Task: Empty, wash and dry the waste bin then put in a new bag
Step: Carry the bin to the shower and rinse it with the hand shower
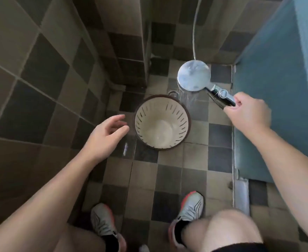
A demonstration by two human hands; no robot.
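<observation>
the waste bin (pixel 162 122) stands upright on the checkered tile floor (pixel 169 171) of a narrow bathroom, seen from straight above; it is a round cream bin with a dark rim and rows of slits around its wall, and nothing lies inside it. the person's right hand (pixel 247 110) has its fingers curled round the dark handle of a chrome shower head (pixel 194 75), which is held above the floor just beyond the bin's far right rim, face down. thin streams of water (pixel 186 96) fall from the head's near edge and seem to land beside the rim rather than inside the bin, though the exact landing spot is hard to tell. a pale hose (pixel 195 33) runs from the shower head up along the tiled wall. the left hand (pixel 109 131) hovers just left of the bin, fingers relaxed and spread, holding nothing and not touching the rim. a teal panel (pixel 276 88) borders the floor on the right. at the bottom of the view the person's bare knees and two grey running shoes (pixel 189 210) with red edging stand on the tiles, well short of the bin.
</observation>
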